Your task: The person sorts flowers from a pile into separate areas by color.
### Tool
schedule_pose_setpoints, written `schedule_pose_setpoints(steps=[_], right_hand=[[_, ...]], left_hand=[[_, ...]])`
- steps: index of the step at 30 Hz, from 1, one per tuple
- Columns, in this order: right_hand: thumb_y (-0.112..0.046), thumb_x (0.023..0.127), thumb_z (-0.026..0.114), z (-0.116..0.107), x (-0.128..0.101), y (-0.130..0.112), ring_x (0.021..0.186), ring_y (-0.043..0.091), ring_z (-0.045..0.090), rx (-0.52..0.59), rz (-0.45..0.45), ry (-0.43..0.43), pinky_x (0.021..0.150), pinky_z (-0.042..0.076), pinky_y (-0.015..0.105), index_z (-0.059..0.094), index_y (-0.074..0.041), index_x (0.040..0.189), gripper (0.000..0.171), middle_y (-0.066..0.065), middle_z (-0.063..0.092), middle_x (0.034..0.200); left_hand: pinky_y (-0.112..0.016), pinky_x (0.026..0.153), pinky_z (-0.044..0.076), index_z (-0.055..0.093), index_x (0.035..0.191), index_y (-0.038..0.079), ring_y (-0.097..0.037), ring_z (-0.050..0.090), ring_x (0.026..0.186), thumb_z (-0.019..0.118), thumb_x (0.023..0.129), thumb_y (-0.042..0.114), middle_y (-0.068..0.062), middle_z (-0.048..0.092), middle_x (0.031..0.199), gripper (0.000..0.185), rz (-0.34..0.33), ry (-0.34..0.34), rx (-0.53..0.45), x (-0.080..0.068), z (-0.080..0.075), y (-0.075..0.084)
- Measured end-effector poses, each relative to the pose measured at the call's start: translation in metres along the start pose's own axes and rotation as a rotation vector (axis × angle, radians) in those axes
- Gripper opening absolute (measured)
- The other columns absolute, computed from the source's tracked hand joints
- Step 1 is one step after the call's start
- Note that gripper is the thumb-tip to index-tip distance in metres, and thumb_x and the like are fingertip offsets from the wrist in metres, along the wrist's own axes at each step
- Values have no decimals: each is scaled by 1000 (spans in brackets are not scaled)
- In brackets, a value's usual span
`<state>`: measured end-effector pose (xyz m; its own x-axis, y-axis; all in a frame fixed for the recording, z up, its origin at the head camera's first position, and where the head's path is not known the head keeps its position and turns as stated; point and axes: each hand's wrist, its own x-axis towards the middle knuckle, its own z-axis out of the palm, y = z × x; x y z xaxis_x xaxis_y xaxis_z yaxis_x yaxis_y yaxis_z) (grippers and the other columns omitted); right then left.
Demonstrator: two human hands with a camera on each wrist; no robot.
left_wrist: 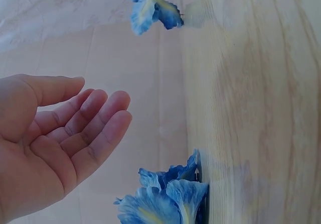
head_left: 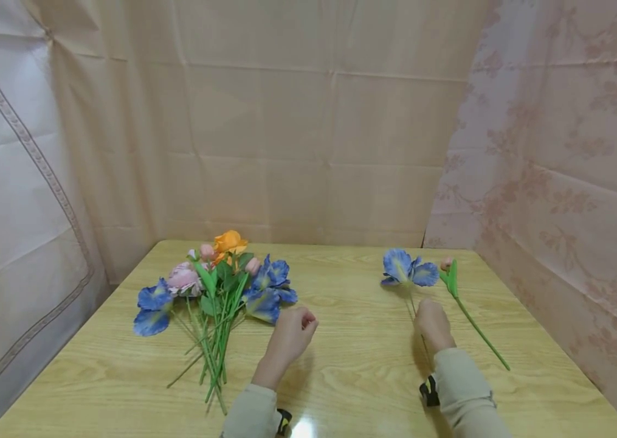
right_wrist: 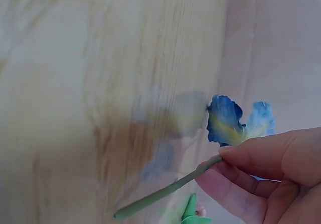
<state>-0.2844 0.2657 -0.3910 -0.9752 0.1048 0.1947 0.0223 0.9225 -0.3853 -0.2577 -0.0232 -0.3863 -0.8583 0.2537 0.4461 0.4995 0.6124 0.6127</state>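
Note:
My right hand (head_left: pixel 433 324) pinches the green stem (right_wrist: pixel 165 194) of a blue artificial iris (head_left: pixel 408 267) between thumb and fingers, on the right side of the table. The bloom, blue with yellow streaks, points toward the back. To its right lies a pink tulip bud with green leaves and a long stem (head_left: pixel 478 328). My left hand (head_left: pixel 292 334) hovers over the table, holding nothing; in the left wrist view its fingers (left_wrist: pixel 108 128) are loosely curved and the thumb stands apart. Just left of it are blue irises (head_left: pixel 268 289) at the right side of a flower pile.
The pile on the left includes an orange flower (head_left: pixel 230 243), a pale pink peony-like bloom (head_left: pixel 183 280), pink buds and another blue iris (head_left: pixel 153 309), their green stems (head_left: pixel 217 347) crossing toward the front. Beige cloth (head_left: pixel 308 152) hangs behind the wooden table (head_left: pixel 352 365).

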Motion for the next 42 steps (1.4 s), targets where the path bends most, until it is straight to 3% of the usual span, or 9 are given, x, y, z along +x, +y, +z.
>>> schedule_pose_setpoints(steps=[6, 15, 25, 34, 38, 42], right_hand=[[13, 70, 40, 4, 0, 6, 65, 41, 56, -20, -16, 2, 53, 44, 46, 45, 2, 61, 15, 25, 54, 67], [11, 73, 40, 7, -1, 10, 73, 46, 55, -21, -1, -14, 58, 45, 48, 44, 4, 67, 10, 31, 53, 72], [8, 64, 47, 2, -1, 10, 57, 28, 49, -7, 8, -23, 49, 42, 41, 40, -3, 59, 14, 14, 48, 61], [-5, 76, 63, -7, 0, -2, 60, 26, 52, -47, 45, -65, 50, 42, 40, 50, 1, 62, 19, 14, 54, 67], [-9, 78, 64, -9, -3, -8, 61, 28, 55, -54, 36, -58, 49, 43, 40, 54, 4, 68, 19, 16, 56, 68], [-12, 80, 64, -11, -6, -15, 55, 22, 48, -38, 31, -64, 45, 39, 34, 52, 3, 67, 23, 10, 51, 62]], left_hand=[[-23, 54, 41, 62, 75, 3, -12, 51, 61, 62, 81, 4, 0, 56, 66, 6, -17, -29, 20, -2, -1, 0], [-23, 52, 39, 62, 77, 5, -10, 47, 58, 61, 83, 8, 2, 53, 64, 7, -52, -71, 29, -1, -1, 2], [-23, 50, 39, 62, 78, 5, -9, 46, 56, 61, 84, 10, 3, 52, 64, 8, -69, -91, 30, -2, -2, 3], [-24, 53, 43, 62, 83, 1, -14, 54, 61, 62, 81, 5, -3, 58, 69, 5, -36, -1, 41, 4, -18, -9], [-29, 58, 46, 62, 90, -2, -18, 57, 66, 64, 79, 4, -7, 60, 74, 12, -85, 63, 41, 9, -32, -17], [-35, 60, 46, 62, 90, -4, -23, 56, 68, 66, 77, 4, -9, 59, 75, 15, -145, 117, 118, 10, -47, -25]])
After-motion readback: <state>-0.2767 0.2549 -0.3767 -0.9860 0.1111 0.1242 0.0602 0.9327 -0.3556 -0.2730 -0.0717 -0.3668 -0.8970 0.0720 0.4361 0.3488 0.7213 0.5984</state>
